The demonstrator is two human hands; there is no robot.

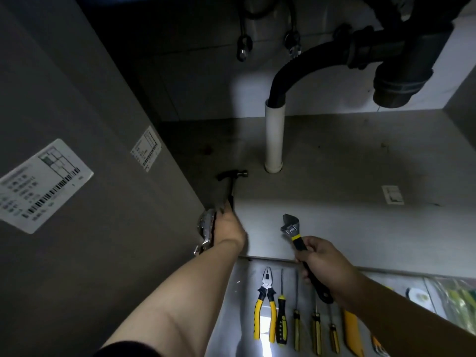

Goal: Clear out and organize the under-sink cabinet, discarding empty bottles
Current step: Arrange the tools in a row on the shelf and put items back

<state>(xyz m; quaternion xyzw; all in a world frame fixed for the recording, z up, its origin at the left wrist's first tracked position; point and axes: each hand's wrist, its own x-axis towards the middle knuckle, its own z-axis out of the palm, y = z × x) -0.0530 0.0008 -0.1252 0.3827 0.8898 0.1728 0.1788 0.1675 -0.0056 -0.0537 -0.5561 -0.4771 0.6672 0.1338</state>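
Observation:
Inside the dim under-sink cabinet, my left hand (228, 225) grips the handle of a black claw hammer (233, 180), whose head lies on the cabinet floor (334, 176) near the left wall. My right hand (322, 261) holds an adjustable wrench (292, 229) by its black and yellow handle, jaw up, just above the cabinet's front edge. No bottles show in this view.
A white drain pipe (274, 135) rises from the cabinet floor into a black hose and trap (394, 73). On the room floor in front lie yellow-handled pliers (265, 302) and several screwdrivers (296, 320) in a row. A hinge (206, 228) sits on the left wall by my left hand.

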